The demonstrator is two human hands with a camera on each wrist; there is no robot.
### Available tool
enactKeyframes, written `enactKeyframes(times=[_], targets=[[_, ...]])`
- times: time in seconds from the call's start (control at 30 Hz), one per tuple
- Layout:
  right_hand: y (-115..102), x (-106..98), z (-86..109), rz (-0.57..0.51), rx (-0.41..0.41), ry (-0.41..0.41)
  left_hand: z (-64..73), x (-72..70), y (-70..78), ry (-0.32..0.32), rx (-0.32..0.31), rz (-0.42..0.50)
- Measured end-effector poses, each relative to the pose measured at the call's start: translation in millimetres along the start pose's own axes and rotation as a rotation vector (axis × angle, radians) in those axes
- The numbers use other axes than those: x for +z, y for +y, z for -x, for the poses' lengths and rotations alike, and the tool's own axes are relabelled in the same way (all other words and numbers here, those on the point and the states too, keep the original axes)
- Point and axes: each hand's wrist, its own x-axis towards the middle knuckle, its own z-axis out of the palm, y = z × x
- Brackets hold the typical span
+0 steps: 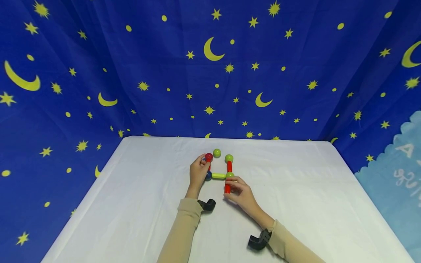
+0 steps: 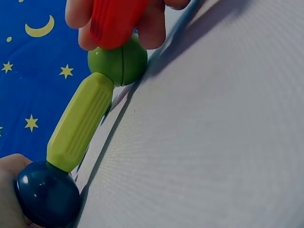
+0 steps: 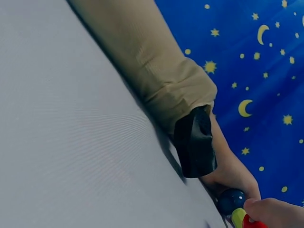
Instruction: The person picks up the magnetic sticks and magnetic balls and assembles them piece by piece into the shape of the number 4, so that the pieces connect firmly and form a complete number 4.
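Note:
Toy rods and balls are joined into a frame on the white table. My left hand [image 1: 198, 172] grips its left side, a short red rod [image 1: 209, 168] between a red ball [image 1: 208, 157] and a dark blue ball [image 1: 208, 176]. From the blue ball, a yellow-green rod [image 2: 80, 122] runs across to a green ball [image 2: 118, 61]. A second red rod [image 1: 229, 167] leads away from that ball to another green ball [image 1: 228, 158]. On the near side, my right hand [image 1: 242, 195] pinches a third red rod [image 2: 116, 21], its end against the middle green ball.
A separate green ball [image 1: 217, 153] lies just beyond the frame, between its two far ends. Each wrist wears a black camera mount [image 3: 194, 142]. Blue cloth [image 1: 177, 73] with yellow moons and stars hangs around the white table [image 1: 148, 164].

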Motion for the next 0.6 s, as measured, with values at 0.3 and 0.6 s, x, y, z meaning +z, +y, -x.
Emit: enactKeyframes(times=[0.3,0.6], targets=[[-1.1,-4.9,-0.8,-0.005,0.030,0.011,-0.5,0.4,0.6,-0.007,-0.024,0.004],[-1.7,-6.6,-1.6,-0.040,0.040,-0.009,-1.1,0.3,-0.6,-0.008,-0.028,0.006]])
